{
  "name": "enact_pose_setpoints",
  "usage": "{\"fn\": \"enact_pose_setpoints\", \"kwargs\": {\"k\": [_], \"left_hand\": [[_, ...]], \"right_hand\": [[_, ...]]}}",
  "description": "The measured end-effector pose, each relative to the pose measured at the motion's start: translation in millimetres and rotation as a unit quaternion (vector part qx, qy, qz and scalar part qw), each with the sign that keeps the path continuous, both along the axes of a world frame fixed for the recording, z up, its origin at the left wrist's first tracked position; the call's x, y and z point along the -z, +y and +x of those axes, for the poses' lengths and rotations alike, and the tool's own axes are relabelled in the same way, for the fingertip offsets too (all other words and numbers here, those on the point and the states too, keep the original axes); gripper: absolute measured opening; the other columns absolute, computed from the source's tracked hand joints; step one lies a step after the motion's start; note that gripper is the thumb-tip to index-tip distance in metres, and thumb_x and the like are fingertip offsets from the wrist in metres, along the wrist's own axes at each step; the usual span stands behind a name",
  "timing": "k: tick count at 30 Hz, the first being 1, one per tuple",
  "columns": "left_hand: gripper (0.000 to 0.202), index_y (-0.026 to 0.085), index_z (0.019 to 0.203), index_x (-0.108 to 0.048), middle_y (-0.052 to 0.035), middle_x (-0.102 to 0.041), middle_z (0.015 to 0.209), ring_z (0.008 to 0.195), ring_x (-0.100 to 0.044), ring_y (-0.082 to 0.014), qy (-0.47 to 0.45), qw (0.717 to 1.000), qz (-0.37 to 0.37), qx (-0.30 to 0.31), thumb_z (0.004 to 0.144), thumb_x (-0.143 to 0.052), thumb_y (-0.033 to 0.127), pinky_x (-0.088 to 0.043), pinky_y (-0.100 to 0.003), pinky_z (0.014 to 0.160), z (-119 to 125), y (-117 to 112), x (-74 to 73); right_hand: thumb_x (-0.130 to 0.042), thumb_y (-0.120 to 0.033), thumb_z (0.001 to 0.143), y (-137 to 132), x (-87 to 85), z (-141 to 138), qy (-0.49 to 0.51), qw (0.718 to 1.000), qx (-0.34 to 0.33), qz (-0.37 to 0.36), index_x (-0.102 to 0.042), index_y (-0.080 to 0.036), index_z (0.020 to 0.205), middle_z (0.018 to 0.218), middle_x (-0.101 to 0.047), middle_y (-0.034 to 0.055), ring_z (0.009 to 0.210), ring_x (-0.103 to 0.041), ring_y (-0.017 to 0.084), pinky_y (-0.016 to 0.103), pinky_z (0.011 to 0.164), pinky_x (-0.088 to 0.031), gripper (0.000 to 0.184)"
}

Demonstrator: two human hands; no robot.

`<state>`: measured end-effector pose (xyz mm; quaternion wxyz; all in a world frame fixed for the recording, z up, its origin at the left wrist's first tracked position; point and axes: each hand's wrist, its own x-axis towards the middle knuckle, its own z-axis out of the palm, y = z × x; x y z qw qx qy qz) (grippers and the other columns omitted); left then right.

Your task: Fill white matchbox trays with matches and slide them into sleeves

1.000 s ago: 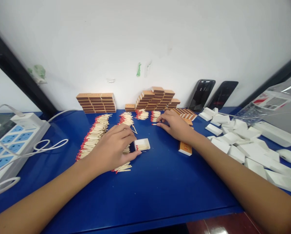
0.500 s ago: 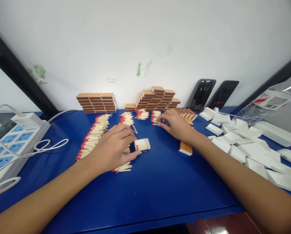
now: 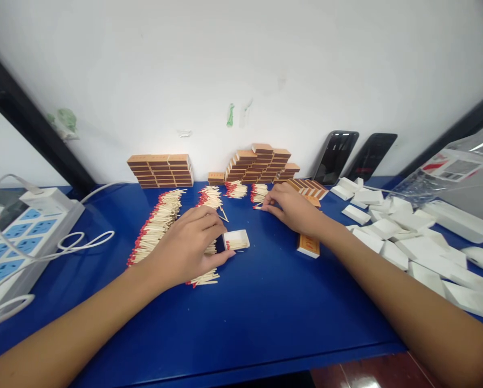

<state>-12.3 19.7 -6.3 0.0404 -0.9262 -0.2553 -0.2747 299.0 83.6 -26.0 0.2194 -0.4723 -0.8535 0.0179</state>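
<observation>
Where the blue table (image 3: 257, 312) begins at the left, item one: a white power strip (image 3: 19, 237) with a looped white cable (image 3: 83, 240).

Item two: a long row of red-tipped matches (image 3: 158, 221), running near to far. Behind it, a block of stacked brown matchboxes (image 3: 160, 170) stands against the wall.

Item three: the left hand (image 3: 188, 245), palm down and fingers curled over a loose bundle of matches (image 3: 204, 278). Its thumb and fingertips rest at the left end of an open white tray (image 3: 236, 240).

Item four: the tray itself, flat on the table between the hands, partly filled with matches.

Item five: a small far pile of matches (image 3: 259, 192), just before a stepped stack of matchboxes (image 3: 261, 161).

Item six: the right hand (image 3: 292, 207), fingers drawn narrow, with the tips pinching at the near edge of that pile. How many sticks they hold cannot be told.

Item seven: an orange sleeve (image 3: 308, 245) lying beside the right wrist.

Item eight: a heap of empty white trays (image 3: 399, 237), near right, and two dark phones (image 3: 335, 156) leaning on the wall.

Judgement: the step in hand looks like gathering a pinch of matches for the steadied tray. A next move calls for a firm pinch, heads aligned with those in the tray, and a steady left hand.
</observation>
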Motion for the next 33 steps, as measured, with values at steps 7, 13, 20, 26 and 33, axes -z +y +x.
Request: {"fn": "enact_pose_setpoints", "kwargs": {"k": [7,13,20,26,33], "left_hand": [[0.024,0.017,0.105,-0.075,-0.0101,-0.077,0.104,0.108,-0.067,-0.0290,0.005,1.000,0.001,-0.023,0.095,-0.076,0.038,-0.058,-0.046,0.093,-1.4,0.8,2.0],[0.026,0.016,0.105,-0.074,-0.0098,-0.076,0.104,0.108,-0.066,-0.0293,0.009,0.999,0.007,-0.033,0.095,-0.075,0.040,-0.057,-0.046,0.094,-1.2,1.0,1.8],[0.026,0.015,0.102,-0.074,-0.0103,-0.077,0.103,0.109,-0.067,-0.0297,0.000,1.000,0.020,-0.020,0.095,-0.076,0.039,-0.057,-0.046,0.092,0.6,-1.0,1.4],[0.025,0.015,0.102,-0.074,-0.0101,-0.077,0.102,0.110,-0.068,-0.0296,0.003,1.000,0.013,-0.014,0.094,-0.077,0.039,-0.058,-0.046,0.094,0.9,-1.0,1.3],[0.025,0.014,0.103,-0.074,-0.0098,-0.077,0.100,0.108,-0.068,-0.0291,-0.002,1.000,0.018,-0.012,0.093,-0.078,0.037,-0.058,-0.045,0.093,0.7,-0.5,1.4]], "right_hand": [[-0.061,-0.028,0.101,-23.9,-19.1,-16.3,0.042,0.998,-0.043,0.000,-0.065,-0.023,0.090,0.095,-0.064,0.0095,0.097,-0.057,0.028,0.040,0.082,-0.047,0.013],[-0.060,-0.029,0.105,-57.2,-25.1,-45.5,0.057,0.993,-0.103,-0.028,-0.065,-0.024,0.096,0.100,-0.063,0.0083,0.097,-0.058,0.025,0.037,0.083,-0.048,0.011],[-0.062,-0.024,0.104,-67.3,-18.2,-61.0,0.038,0.992,-0.122,-0.012,-0.065,-0.022,0.096,0.101,-0.065,0.0083,0.098,-0.058,0.025,0.039,0.087,-0.049,0.009],[-0.064,-0.024,0.103,-66.6,-19.1,-60.3,0.043,0.991,-0.128,0.004,-0.067,-0.022,0.098,0.100,-0.066,0.0081,0.096,-0.059,0.025,0.040,0.086,-0.049,0.006],[-0.067,-0.027,0.098,-21.5,-16.8,-14.7,0.039,0.997,-0.005,0.069,-0.072,-0.020,0.096,0.094,-0.066,0.0109,0.096,-0.059,0.030,0.045,0.086,-0.048,0.009]]}}
